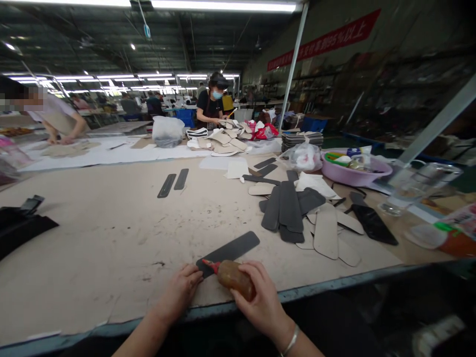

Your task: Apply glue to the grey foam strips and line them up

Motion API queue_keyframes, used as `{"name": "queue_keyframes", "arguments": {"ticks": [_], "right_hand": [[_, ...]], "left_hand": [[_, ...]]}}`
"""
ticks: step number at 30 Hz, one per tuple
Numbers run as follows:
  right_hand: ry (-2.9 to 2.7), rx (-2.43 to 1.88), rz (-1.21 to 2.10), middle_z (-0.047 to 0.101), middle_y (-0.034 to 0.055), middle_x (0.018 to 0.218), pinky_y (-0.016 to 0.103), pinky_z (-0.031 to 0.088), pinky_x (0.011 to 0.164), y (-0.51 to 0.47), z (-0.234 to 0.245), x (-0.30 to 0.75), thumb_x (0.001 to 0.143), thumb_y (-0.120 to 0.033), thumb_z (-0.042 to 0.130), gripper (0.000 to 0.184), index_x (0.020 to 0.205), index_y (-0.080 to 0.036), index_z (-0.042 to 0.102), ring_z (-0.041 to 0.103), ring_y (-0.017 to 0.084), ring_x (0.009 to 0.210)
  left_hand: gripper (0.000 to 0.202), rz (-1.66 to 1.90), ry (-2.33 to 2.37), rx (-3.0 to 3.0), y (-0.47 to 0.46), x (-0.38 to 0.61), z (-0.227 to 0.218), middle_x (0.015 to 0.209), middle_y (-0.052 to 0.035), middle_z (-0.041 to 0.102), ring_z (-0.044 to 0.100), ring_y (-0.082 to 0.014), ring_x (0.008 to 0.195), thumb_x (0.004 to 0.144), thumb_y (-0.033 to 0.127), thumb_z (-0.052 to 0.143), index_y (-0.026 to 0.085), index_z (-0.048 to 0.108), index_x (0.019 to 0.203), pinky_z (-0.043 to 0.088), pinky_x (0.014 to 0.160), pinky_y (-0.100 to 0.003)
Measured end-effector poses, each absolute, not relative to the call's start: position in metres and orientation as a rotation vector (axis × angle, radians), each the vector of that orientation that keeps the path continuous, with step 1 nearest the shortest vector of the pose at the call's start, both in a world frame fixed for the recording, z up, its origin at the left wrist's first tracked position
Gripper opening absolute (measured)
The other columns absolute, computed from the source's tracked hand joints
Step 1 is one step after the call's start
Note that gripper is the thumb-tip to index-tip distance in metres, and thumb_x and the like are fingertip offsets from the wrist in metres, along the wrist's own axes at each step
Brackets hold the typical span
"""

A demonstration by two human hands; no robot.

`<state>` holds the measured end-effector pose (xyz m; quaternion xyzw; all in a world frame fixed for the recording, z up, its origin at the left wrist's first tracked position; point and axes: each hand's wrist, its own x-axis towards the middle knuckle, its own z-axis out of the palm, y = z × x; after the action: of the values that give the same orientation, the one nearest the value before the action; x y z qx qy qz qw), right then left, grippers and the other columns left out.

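Observation:
A long dark grey strip [232, 250] lies flat on the beige table near the front edge. My right hand [260, 297] is wrapped round a brownish glue bottle [235, 279], whose red nozzle [210, 264] touches the strip's near end. My left hand [182, 290] rests on the table with its fingertips pressing on that same end of the strip, fingers curled.
A heap of dark and beige insole-shaped pieces [297, 213] lies to the right. A pink basin [353, 171], plastic bags and a glass jar [412, 186] stand at far right. Two dark strips [174, 182] lie mid-table. Other people work at the far benches.

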<state>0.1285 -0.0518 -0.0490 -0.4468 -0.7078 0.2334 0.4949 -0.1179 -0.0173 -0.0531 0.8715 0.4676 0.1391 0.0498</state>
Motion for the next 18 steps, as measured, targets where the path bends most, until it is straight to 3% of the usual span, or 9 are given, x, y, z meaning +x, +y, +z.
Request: {"name": "queue_keyframes", "arguments": {"ticks": [9, 18], "right_hand": [[-1.792, -1.083, 0.625, 0.05, 0.0077, 0.109, 0.037, 0.049, 0.089, -0.051, -0.044, 0.12, 0.071, -0.005, 0.057, 0.044, 0.111, -0.024, 0.052, 0.052, 0.022, 0.101], [-1.714, -1.23, 0.468, 0.051, 0.0088, 0.105, 0.037, 0.051, 0.086, -0.042, -0.044, 0.144, 0.073, -0.008, 0.058, 0.04, 0.11, -0.021, 0.054, 0.054, 0.023, 0.097]], "left_hand": [[0.033, 0.486, 1.419, 2.648, -0.017, -0.119, -0.056, 0.085, -0.0044, 0.066, 0.061, -0.0161, 0.079, 0.094, 0.02, 0.036, 0.019, 0.069, 0.09, 0.052, 0.073, -0.026], [0.034, 0.554, 1.416, 2.688, -0.014, -0.121, -0.058, 0.088, -0.0073, 0.069, 0.064, -0.0174, 0.079, 0.093, 0.022, 0.039, 0.018, 0.073, 0.09, 0.056, 0.073, -0.026]]}}
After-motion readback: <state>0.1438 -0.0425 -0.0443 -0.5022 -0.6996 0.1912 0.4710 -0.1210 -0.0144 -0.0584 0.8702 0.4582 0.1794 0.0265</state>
